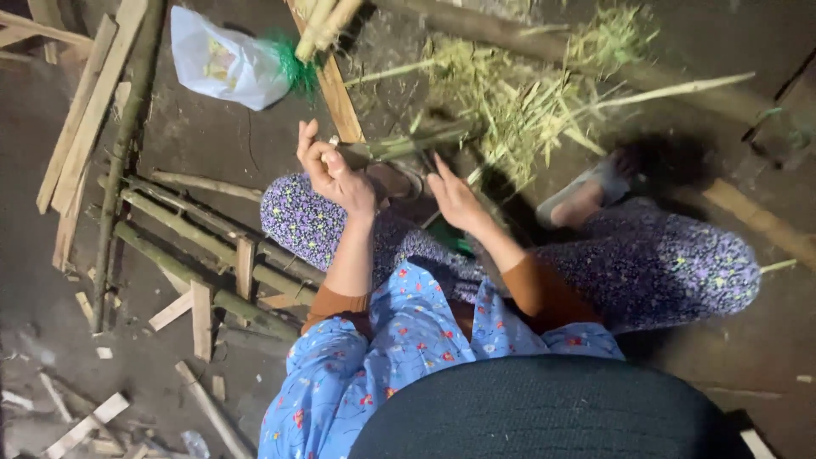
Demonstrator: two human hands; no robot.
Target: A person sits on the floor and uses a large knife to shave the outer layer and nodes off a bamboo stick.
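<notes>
A view from above of a person sitting low on a dirt floor, knees drawn apart in purple flowered trousers, a blue flowered top and orange sleeves below the camera; the left hand is closed around a green bamboo stick, thumb side up, gripping it near its end so that the stick runs out level to the right, apparently to steady it over the lap; the right hand lies just beside and a little under the stick, fingers curled loosely, and whether it grips a tool cannot be told (a dark shape between the hands is too dim to name); the stick sits between the two hands, above the left knee, close to the body, probably so that both arms can bear on it; beyond the hands a heap of pale green shavings and thin strips spreads on the floor, near a long bamboo pole that lies across the top; a foot in a grey sandal rests at the edge of the heap; to the left lies a rough frame of bamboo poles and short wooden slats, with loose wooden offcuts scattered about it; a white plastic bag with a tuft of green string lies near the top left.
</notes>
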